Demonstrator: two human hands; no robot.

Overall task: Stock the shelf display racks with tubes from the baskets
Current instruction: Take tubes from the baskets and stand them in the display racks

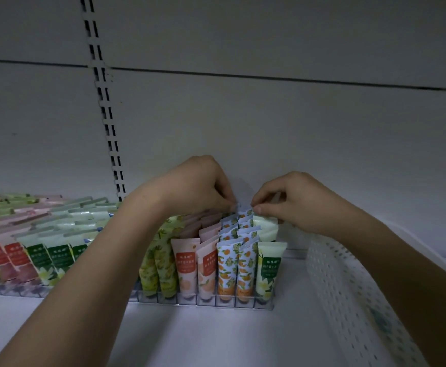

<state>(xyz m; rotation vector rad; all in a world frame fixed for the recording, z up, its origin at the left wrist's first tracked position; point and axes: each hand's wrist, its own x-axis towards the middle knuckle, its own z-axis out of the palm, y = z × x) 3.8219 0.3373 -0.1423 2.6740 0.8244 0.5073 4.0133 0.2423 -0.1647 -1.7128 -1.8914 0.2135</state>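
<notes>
A clear display rack (206, 301) on the white shelf holds rows of upright tubes: yellow-green, pink, blue with oranges, and pale green. Both hands reach to the rack's back row. My left hand (198, 184) and my right hand (293, 200) each pinch a top corner of the rearmost blue orange-print tube (243, 213), which stands in the back of its column. A front blue orange-print tube (227, 268) stands at the rack's near edge.
A second rack (31, 250) of red, green and pink tubes fills the shelf's left side. A white perforated basket (349, 295) sits on the right under my right forearm. The slotted upright (108, 123) runs up the back panel.
</notes>
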